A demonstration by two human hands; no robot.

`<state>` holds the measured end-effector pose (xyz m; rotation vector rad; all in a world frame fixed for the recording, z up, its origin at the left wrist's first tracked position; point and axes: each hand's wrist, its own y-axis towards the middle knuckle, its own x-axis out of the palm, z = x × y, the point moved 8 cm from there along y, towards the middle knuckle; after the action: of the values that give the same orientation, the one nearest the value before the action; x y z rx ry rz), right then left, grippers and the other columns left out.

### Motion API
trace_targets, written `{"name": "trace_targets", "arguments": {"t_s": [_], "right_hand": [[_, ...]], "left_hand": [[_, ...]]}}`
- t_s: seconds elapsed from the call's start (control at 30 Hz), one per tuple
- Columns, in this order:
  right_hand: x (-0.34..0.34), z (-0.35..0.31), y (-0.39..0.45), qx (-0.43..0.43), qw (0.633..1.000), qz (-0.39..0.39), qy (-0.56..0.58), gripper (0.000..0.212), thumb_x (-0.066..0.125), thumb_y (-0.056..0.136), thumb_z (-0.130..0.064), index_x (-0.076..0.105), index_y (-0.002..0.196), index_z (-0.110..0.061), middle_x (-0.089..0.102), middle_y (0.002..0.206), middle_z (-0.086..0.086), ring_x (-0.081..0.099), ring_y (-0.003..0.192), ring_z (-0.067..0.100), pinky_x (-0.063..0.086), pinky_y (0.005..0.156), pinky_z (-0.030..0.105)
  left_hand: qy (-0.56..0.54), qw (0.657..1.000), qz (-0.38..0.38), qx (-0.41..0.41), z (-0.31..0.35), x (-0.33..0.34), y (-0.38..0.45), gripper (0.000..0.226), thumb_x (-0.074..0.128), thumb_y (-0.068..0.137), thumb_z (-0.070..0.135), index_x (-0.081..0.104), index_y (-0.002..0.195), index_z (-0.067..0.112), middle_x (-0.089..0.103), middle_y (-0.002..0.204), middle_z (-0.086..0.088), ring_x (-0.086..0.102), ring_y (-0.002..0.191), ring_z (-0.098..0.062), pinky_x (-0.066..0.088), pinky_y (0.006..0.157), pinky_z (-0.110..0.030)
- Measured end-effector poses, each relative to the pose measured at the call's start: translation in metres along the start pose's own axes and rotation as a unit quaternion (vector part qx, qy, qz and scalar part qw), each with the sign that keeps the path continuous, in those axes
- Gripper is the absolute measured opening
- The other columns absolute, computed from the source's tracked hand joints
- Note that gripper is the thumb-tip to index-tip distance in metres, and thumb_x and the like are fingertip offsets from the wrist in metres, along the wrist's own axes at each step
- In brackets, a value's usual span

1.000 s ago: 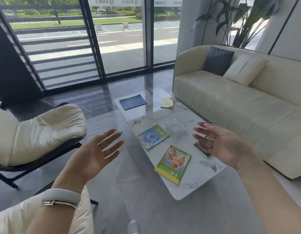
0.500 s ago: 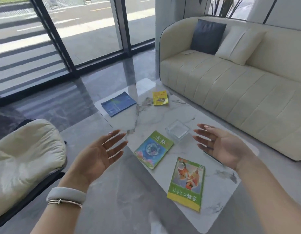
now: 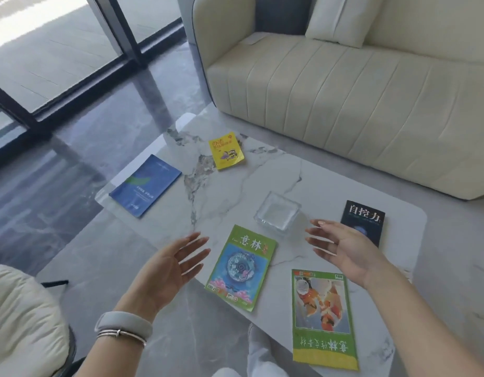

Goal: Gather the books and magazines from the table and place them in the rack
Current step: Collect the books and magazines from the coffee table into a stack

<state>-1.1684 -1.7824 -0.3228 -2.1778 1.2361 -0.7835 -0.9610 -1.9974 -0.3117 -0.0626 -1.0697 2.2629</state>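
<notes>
Hovering above the near part of the marble bench (image 3: 330, 170), both hands are seen palm-inward with fingers spread wide; nothing is held in either grip. The left hand (image 3: 170, 270) is set over the bench's near-left edge, a grey band and thin silver bangles (image 3: 121, 331) worn at its wrist. The right hand (image 3: 344, 251) is held above the bench just in front of a black book (image 3: 364, 219), whose lower edge is partly covered by it; white characters "自控力" are read on the cover.

Between the hands a green-bordered magazine (image 3: 242, 268) is laid flat, titled "意林", with a blue swirl picture. Nearer the viewer, to the right, a second green magazine (image 3: 322, 317) is laid flat with its yellow-green title strip towards the viewer; the characters there are seen upside down, "意林" among them. A clear glass ashtray (image 3: 277, 213) is placed just beyond the first magazine.

At the far end a small yellow book (image 3: 226, 151) is noted with orange lettering too small to read. Well to its left a blue booklet (image 3: 145, 185) is laid at the bench's edge; its white text is illegible.

A cream sofa (image 3: 344, 104) is set beyond the bench. No rack is in view.
</notes>
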Motion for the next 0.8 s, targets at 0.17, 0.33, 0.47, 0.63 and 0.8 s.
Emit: {"name": "trace_targets", "arguments": {"t_s": [0.17, 0.33, 0.47, 0.63, 0.8], "right_hand": [[-0.012, 0.046, 0.051, 0.054, 0.996, 0.066, 0.028, 0.016, 0.049, 0.091, -0.01, 0.062, 0.099, -0.008, 0.067, 0.082, 0.006, 0.062, 0.075, 0.019, 0.045, 0.068, 0.027], [-0.024, 0.126, 0.123, 0.097, 0.987, 0.125, 0.031, 0.011, 0.052, 0.089, -0.008, 0.062, 0.093, -0.008, 0.066, 0.074, 0.003, 0.06, 0.068, 0.015, 0.043, 0.063, 0.022], [-0.016, 0.199, 0.18, 0.128, 0.982, 0.138, 0.005, 0.009, 0.053, 0.089, -0.011, 0.059, 0.094, -0.01, 0.062, 0.082, 0.004, 0.056, 0.074, 0.015, 0.039, 0.067, 0.023], [-0.007, 0.281, 0.239, 0.157, 0.969, 0.186, -0.044, 0.014, 0.059, 0.084, -0.017, 0.059, 0.099, -0.018, 0.058, 0.105, 0.004, 0.052, 0.095, 0.017, 0.038, 0.08, 0.026], [0.001, 0.325, 0.254, 0.157, 0.952, 0.263, -0.022, 0.048, 0.06, 0.085, -0.021, 0.044, 0.129, -0.01, 0.052, 0.126, 0.007, 0.048, 0.101, 0.016, 0.035, 0.083, 0.026]], "left_hand": [[0.096, 0.993, 0.0, -0.063, -0.023, -0.001, 0.081, 0.02, 0.047, 0.091, 0.02, 0.061, 0.103, 0.015, 0.067, 0.108, -0.003, 0.062, 0.096, -0.02, 0.044, 0.082, -0.03], [0.21, 0.973, -0.008, -0.094, -0.064, -0.014, 0.192, 0.014, 0.049, 0.092, 0.017, 0.062, 0.096, 0.017, 0.065, 0.111, -0.006, 0.062, 0.094, -0.019, 0.044, 0.084, -0.029], [0.251, 0.96, -0.001, -0.122, -0.114, -0.029, 0.269, 0.011, 0.051, 0.091, 0.016, 0.06, 0.095, 0.018, 0.061, 0.113, -0.007, 0.058, 0.093, -0.017, 0.043, 0.075, -0.024], [0.343, 0.933, 0.057, -0.096, -0.165, -0.063, 0.34, 0.048, 0.054, 0.088, 0.009, 0.041, 0.134, 0.011, 0.043, 0.141, -0.013, 0.043, 0.125, -0.026, 0.032, 0.092, -0.029], [0.353, 0.929, 0.08, -0.078, -0.195, -0.083, 0.371, 0.054, 0.046, 0.091, 0.004, 0.027, 0.14, 0.013, 0.041, 0.137, -0.005, 0.049, 0.103, -0.019, 0.041, 0.079, -0.029]]}}
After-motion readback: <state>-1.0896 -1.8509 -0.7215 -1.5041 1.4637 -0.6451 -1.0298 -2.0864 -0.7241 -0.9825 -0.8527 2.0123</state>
